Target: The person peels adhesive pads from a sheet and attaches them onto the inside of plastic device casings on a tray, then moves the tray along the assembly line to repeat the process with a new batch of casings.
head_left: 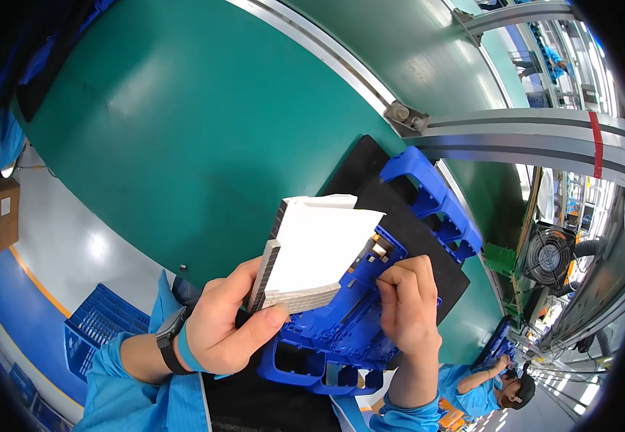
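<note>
My left hand (222, 327) grips a thick stack of white sheets (319, 245) with grey and dark banded edges, thumb on the near edge. The stack tilts upward and covers part of a blue plastic housing (327, 327) below it. Over the housing's right side is my right hand (409, 306), its fingers closed in a pinch; whatever they may hold is hidden. Inside the housing, near its far end, a small electronic part (380, 248) shows. The housing rests partly on a black mat (445, 281).
A second blue plastic frame (435, 194) lies at the mat's far right edge. The green tabletop (183, 144) spreads left, bordered by a metal rail (327, 47). A black fan (550, 253) stands at right. A co-worker (485, 389) sits lower right; a blue crate (100, 324) is lower left.
</note>
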`<state>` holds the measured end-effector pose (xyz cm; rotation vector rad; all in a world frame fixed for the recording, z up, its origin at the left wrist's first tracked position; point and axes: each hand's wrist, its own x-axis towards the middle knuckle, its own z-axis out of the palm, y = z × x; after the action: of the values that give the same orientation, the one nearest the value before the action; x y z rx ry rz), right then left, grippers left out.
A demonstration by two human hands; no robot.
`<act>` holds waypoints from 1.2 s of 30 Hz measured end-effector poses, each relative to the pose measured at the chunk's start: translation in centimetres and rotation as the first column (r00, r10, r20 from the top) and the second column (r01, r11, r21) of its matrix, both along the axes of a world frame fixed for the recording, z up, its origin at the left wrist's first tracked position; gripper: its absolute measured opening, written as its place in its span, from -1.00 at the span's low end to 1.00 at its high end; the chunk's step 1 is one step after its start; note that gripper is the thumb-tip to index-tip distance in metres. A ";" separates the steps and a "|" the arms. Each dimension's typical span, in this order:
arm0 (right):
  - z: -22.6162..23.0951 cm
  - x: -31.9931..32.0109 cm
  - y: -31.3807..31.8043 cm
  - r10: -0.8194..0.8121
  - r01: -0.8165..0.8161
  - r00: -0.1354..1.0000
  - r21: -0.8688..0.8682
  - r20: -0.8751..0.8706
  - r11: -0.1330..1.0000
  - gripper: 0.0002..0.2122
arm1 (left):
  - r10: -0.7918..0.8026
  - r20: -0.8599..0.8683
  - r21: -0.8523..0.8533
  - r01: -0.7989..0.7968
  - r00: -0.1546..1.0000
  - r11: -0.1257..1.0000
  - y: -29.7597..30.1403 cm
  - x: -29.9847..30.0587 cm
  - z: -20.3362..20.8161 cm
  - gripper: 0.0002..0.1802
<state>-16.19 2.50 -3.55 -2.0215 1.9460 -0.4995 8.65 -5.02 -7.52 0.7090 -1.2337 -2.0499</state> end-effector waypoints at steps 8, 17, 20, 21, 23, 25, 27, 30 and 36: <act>-0.1 0.3 -0.2 -0.030 0.031 0.999 0.018 -0.031 0.999 -0.74 | -0.022 0.006 -0.050 0.022 1.000 0.999 0.2 -0.6 0.0 -0.45; -0.2 0.3 -0.4 -0.022 0.022 0.999 0.022 -0.036 1.000 -0.79 | -0.029 -0.008 -0.043 0.028 1.000 0.999 0.5 -0.9 -0.5 -0.43; -0.1 0.2 -0.4 -0.031 0.031 0.999 0.021 -0.015 0.999 -0.84 | -0.047 -0.011 -0.035 0.046 0.999 0.998 0.5 -1.0 -0.3 -0.42; -0.2 0.2 -0.4 -0.026 0.026 1.000 0.025 -0.010 0.999 -0.84 | -0.047 -0.009 -0.035 0.046 0.999 0.998 0.4 -1.0 -0.4 -0.42; -0.2 0.2 -0.5 -0.027 0.027 1.000 0.025 -0.009 0.999 -0.84 | -0.047 -0.007 -0.035 0.046 0.999 0.998 0.4 -1.0 -0.4 -0.42; -0.1 0.3 -0.5 -0.028 0.028 1.000 0.025 -0.009 0.999 -0.84 | -0.037 -0.004 -0.051 0.036 0.999 0.998 0.5 -1.0 -0.5 -0.43; -0.2 0.3 -0.6 -0.029 0.029 0.999 0.025 -0.013 0.999 -0.84 | -0.042 -0.002 -0.039 0.042 0.999 0.998 0.4 -0.9 -0.6 -0.42; -0.4 0.3 -0.7 -0.032 0.032 0.999 0.024 -0.015 0.999 -0.84 | -0.049 -0.002 -0.027 0.049 0.999 0.998 0.4 -1.0 -0.6 -0.42; -0.3 0.1 -0.4 0.004 -0.003 0.997 0.012 -0.076 1.000 -0.75 | -0.057 -0.011 -0.049 0.056 0.998 0.997 0.4 -1.0 -0.4 -0.42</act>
<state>-16.11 2.05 -3.83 -2.0645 1.9844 -0.4146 7.67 -4.61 -7.91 0.6451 -1.3058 -2.0599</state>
